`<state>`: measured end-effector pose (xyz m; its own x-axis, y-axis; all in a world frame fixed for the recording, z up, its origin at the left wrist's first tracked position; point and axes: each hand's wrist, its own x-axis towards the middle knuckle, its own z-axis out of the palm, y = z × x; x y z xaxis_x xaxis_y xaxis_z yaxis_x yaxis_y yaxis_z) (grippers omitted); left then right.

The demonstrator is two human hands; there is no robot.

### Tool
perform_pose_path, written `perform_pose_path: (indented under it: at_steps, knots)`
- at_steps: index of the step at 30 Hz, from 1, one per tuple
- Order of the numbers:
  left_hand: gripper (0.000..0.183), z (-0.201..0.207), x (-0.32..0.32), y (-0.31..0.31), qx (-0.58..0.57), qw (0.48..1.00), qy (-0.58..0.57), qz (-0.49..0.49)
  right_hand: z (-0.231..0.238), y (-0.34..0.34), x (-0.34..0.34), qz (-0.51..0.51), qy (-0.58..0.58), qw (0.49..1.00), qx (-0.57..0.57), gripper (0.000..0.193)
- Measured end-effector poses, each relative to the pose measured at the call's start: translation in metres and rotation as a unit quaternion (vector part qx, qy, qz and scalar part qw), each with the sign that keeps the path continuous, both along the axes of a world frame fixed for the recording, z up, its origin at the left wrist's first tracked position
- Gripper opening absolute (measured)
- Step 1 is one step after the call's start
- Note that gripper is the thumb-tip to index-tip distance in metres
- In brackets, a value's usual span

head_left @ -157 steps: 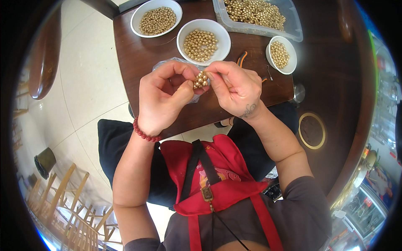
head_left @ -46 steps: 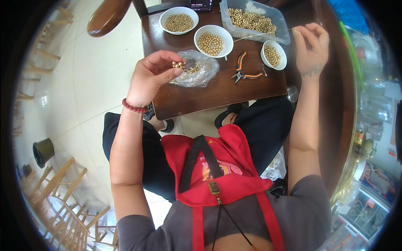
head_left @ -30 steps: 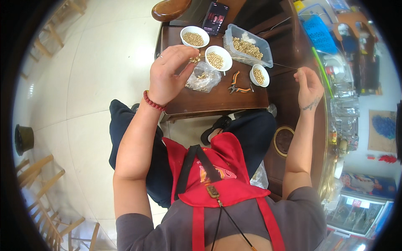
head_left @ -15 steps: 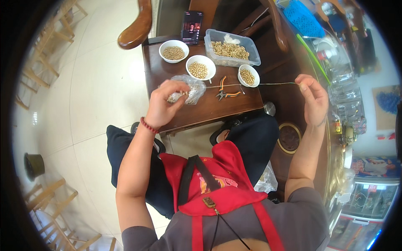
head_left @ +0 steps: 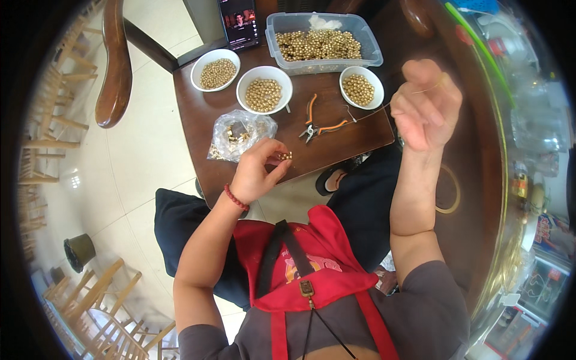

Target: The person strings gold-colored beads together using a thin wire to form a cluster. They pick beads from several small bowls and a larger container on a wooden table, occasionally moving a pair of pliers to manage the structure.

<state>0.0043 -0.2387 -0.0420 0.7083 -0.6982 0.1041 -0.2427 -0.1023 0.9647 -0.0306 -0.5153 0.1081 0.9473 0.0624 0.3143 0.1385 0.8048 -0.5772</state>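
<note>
My left hand point(head_left: 259, 171), with a red bead bracelet on its wrist, pinches a few small gold beads point(head_left: 287, 155) above the table's near edge. Raised at the right, my right hand point(head_left: 426, 107) is closed with a thin cord point(head_left: 377, 112) between its fingers. The cord runs down leftward toward the pliers. Orange-and-black pliers point(head_left: 312, 129) lie on the table with their handles spread. Beside my left hand sits a clear plastic bag point(head_left: 223, 133) of small gold pieces.
On the dark wooden table point(head_left: 240, 177) stand three white bowls of gold beads: left bowl point(head_left: 195, 77), middle bowl point(head_left: 241, 96) and right bowl point(head_left: 378, 90). Behind them are a clear plastic bin point(head_left: 375, 57) of gold beads and a propped phone point(head_left: 239, 27). A curved wooden armrest point(head_left: 114, 72) rises at left.
My left hand has left the plastic bag, moving right and toward me with gold beads in its fingers. My right hand has shifted left and turned; the stretched cord has slackened.
</note>
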Motion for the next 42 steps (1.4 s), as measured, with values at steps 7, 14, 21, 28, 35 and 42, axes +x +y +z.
perform_pose_path:
  at_steps: [7, 14, 21, 28, 35, 42]
  knots:
    - [0.029, 0.013, 0.014, -0.005, 0.104, 0.992, -0.045, 0.056, -0.026, 0.027, 0.017, -0.119, 0.141, 0.982, -0.048, 0.017]
    - [0.016, 0.062, 0.127, 0.012, 0.164, 0.953, -0.149, 0.208, -0.047, 0.038, 0.041, -0.092, 0.165, 0.975, -0.115, 0.013]
    - [0.017, 0.002, 0.22, -0.002, 0.351, 0.89, -0.278, 0.089, -0.063, 0.047, 0.049, -0.076, 0.171, 0.963, -0.195, 0.011]
    - [0.014, 0.002, 0.222, -0.003, 0.339, 0.887, -0.287, 0.128, -0.077, 0.057, 0.059, -0.087, 0.165, 0.957, -0.222, 0.012]
    - [0.015, 0.01, 0.225, 0.023, 0.053, 0.968, 0.161, 0.187, -0.091, 0.074, 0.067, -0.087, 0.168, 0.931, -0.312, 0.01]
    - [0.017, 0.043, 0.145, 0.011, -0.238, 0.867, 0.433, 0.067, -0.101, 0.091, 0.074, -0.194, 0.112, 0.875, -0.429, 0.012]
